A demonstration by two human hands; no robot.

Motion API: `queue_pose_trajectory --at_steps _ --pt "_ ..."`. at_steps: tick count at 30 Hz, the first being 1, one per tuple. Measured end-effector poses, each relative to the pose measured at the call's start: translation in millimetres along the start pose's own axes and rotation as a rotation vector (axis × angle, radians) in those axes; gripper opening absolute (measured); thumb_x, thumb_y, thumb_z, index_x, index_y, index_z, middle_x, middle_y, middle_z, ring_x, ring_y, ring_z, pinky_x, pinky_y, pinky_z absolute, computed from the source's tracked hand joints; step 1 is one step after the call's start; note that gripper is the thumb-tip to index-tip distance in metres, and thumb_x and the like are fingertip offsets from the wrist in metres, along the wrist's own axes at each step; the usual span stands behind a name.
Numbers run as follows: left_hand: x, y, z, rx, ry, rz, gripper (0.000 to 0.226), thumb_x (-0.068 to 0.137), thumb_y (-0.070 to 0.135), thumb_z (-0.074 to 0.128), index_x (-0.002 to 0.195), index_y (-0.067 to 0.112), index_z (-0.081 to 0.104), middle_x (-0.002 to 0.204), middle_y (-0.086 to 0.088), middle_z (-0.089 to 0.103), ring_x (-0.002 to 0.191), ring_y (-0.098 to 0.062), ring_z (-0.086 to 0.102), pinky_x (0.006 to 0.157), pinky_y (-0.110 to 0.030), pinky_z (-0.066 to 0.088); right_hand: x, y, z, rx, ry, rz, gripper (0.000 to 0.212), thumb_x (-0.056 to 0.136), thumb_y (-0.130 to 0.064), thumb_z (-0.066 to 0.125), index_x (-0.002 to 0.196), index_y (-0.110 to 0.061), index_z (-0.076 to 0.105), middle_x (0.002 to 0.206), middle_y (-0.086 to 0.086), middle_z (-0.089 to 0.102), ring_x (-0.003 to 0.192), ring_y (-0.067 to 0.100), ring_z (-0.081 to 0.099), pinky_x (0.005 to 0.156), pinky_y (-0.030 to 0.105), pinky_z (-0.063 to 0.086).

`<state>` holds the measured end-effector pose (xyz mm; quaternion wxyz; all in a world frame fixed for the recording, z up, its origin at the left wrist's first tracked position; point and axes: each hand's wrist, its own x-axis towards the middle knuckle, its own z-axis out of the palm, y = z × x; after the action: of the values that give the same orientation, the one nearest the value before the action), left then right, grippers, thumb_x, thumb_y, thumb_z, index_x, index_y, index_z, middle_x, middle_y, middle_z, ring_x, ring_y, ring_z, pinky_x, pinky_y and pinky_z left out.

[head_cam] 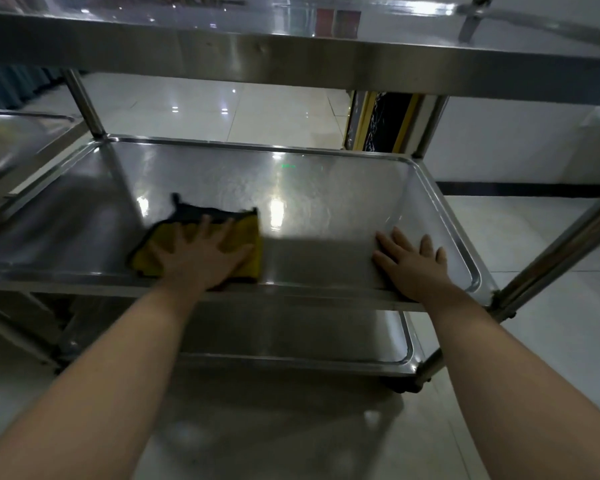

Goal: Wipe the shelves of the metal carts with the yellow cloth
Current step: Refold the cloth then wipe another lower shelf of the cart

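A person's left hand presses flat, fingers straight and spread, on a yellow microfibre cloth with dark trim. The cloth lies near the front edge of the middle stainless-steel shelf of a three-tier metal cart, left of centre in the frame. The right hand rests palm-down with fingers extended on the bare metal at the shelf's right end, holding nothing, well apart from the cloth. The top shelf spans the upper frame, and the bottom shelf shows beneath the forearms. A second steel cart stands at the left edge on glossy pale floor tiles.
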<state>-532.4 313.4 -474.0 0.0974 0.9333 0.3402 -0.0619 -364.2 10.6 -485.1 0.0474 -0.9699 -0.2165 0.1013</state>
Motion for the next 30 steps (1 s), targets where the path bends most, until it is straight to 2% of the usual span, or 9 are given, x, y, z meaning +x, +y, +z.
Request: queue_pose_trajectory --at_steps 4,9,11,15,17,19,25,28,30 --pt "-17 5 4 -0.001 0.029 -0.118 0.078 0.083 0.086 0.016 0.151 0.054 -0.003 0.165 0.005 -0.010 0.146 -0.048 -0.010 0.108 -0.075 -0.004 -3 -8 5 -0.041 -0.005 0.020 0.055 0.100 -0.059 0.015 0.151 -0.050 -0.003 0.164 -0.013 -0.008 0.148 0.043 -0.011 0.116 0.061 -0.006" --pt "-65 124 23 0.029 -0.038 0.184 0.076 0.087 0.081 0.016 0.153 0.049 -0.002 0.165 -0.002 -0.013 0.142 -0.055 -0.016 0.099 -0.080 -0.012 -6 -6 -2 -0.024 -0.018 0.024 0.055 0.101 -0.059 0.015 0.152 -0.050 -0.003 0.164 -0.012 -0.007 0.148 0.042 -0.012 0.116 0.061 -0.005" --pt "-71 141 26 0.048 -0.060 0.229 0.074 0.089 0.079 0.013 0.154 0.047 -0.003 0.165 -0.004 -0.012 0.142 -0.055 -0.016 0.099 -0.080 -0.012 -9 -4 -4 -0.001 0.001 0.026 0.053 0.102 -0.056 0.019 0.153 -0.047 0.008 0.164 -0.011 0.001 0.148 0.041 -0.011 0.115 0.062 -0.006" --pt "-54 105 15 0.055 0.084 0.385 0.056 0.101 0.060 0.020 0.154 0.046 0.010 0.164 -0.005 0.015 0.144 -0.047 0.012 0.111 -0.071 0.008 -14 -38 -20 0.308 0.260 -0.123 0.039 0.100 -0.038 0.048 0.137 -0.028 0.054 0.148 0.001 0.047 0.144 0.030 0.022 0.117 0.046 0.016" --pt "-43 82 11 0.050 0.183 0.532 0.051 0.103 0.048 0.028 0.153 0.045 0.018 0.157 0.001 0.032 0.135 -0.040 0.031 0.107 -0.056 0.032 -12 -68 -23 0.404 0.173 -0.227 0.040 0.096 -0.034 0.058 0.134 -0.022 0.058 0.140 0.003 0.054 0.136 0.028 0.032 0.112 0.037 0.025" --pt "-36 69 7 -0.056 0.214 0.637 0.049 0.103 0.037 0.038 0.151 0.037 0.031 0.148 0.003 0.045 0.127 -0.033 0.040 0.098 -0.045 0.042 -7 -90 -17 0.334 0.058 -0.262 0.042 0.095 -0.031 0.059 0.134 -0.016 0.057 0.138 0.008 0.054 0.132 0.033 0.038 0.110 0.041 0.032" --pt "-29 65 3 -0.058 0.260 0.662 0.047 0.097 0.028 0.049 0.144 0.026 0.045 0.141 -0.001 0.052 0.125 -0.028 0.045 0.098 -0.042 0.038 1 -115 -24 0.183 0.013 -0.057 0.041 0.094 -0.028 0.057 0.129 -0.008 0.051 0.128 0.018 0.053 0.121 0.039 0.048 0.098 0.043 0.044" --pt "-26 63 -2 -0.074 0.311 0.668 0.051 0.094 0.022 0.050 0.144 0.027 0.042 0.141 -0.001 0.051 0.125 -0.028 0.045 0.096 -0.044 0.039 -9 -122 -37 0.151 0.017 -0.132 0.020 0.094 -0.017 0.052 0.110 -0.011 0.063 0.114 0.015 0.063 0.107 0.035 0.059 0.090 0.041 0.050" --pt "-24 60 -14 -0.028 0.354 0.688 0.057 0.094 0.020 0.051 0.149 0.025 0.035 0.147 -0.002 0.043 0.132 -0.029 0.038 0.100 -0.044 0.036 -23 -124 -47 0.110 0.068 -0.212 0.024 0.093 -0.009 0.049 0.111 -0.013 0.064 0.111 0.012 0.061 0.106 0.032 0.058 0.091 0.044 0.050"
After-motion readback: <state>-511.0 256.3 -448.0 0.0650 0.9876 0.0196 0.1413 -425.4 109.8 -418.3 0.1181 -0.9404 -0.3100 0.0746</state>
